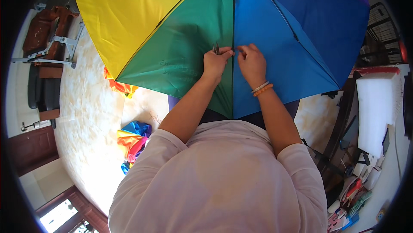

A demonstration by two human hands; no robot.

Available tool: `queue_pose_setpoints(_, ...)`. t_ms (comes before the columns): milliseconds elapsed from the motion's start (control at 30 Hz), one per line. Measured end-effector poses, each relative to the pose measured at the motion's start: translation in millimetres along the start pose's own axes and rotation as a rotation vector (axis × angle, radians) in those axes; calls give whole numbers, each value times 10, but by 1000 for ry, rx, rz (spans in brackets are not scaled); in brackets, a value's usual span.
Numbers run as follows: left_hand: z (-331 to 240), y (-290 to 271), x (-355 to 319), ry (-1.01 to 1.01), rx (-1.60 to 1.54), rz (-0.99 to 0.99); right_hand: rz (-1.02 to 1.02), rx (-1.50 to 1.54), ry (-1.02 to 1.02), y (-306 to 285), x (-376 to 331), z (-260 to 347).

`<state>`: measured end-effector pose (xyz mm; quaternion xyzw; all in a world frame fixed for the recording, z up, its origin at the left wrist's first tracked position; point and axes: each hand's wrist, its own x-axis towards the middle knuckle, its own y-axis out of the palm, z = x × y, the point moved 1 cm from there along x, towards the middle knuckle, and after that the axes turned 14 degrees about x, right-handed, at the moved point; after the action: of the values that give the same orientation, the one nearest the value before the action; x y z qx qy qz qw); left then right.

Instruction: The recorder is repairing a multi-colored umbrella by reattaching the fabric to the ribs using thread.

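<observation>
An open rainbow umbrella (180, 56) spreads across my lap with its inside toward me, thin dark ribs crossing the panels. My left hand (215, 65) is closed around a small two-pronged metal tool (216, 49), perhaps snips; its fingertips also pinch at the dark rib (233, 69) where green and blue panels meet. Just right of that rib, my right hand (252, 64) has its fingers drawn together over the blue panel. What the right fingertips hold, if anything, is too small to make out. Beaded bracelets (262, 89) circle the right wrist.
Crumpled multicoloured fabric (135, 138) lies on the pale floor at left, with more orange fabric (120, 87) under the umbrella's edge. At right stands a cluttered shelf (352, 198) beside white sheet material (376, 108). A metal-framed seat (51, 39) stands far left.
</observation>
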<state>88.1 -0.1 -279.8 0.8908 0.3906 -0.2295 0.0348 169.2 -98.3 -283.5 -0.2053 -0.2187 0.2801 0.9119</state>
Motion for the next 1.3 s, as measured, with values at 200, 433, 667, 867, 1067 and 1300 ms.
queue_pose_setpoints(200,4,-4,-3,5,-13,8,33,-48,9,18,-59,60)
queue_pose_setpoints(433,18,-11,14,3,-25,21,33,30,68,8,-43,54)
queue_pose_setpoints(667,49,-3,43,17,-29,24,24,33,25,26,-41,37)
queue_pose_setpoints(867,45,-12,42,30,-35,25,29,73,16,33,-27,28)
queue_pose_setpoints(1067,-69,-67,23,-177,-247,78,0,136,-11,34,-21,-68)
queue_pose_setpoints(1300,-61,-122,59,-155,-248,164,7,142,-13,23,0,16)
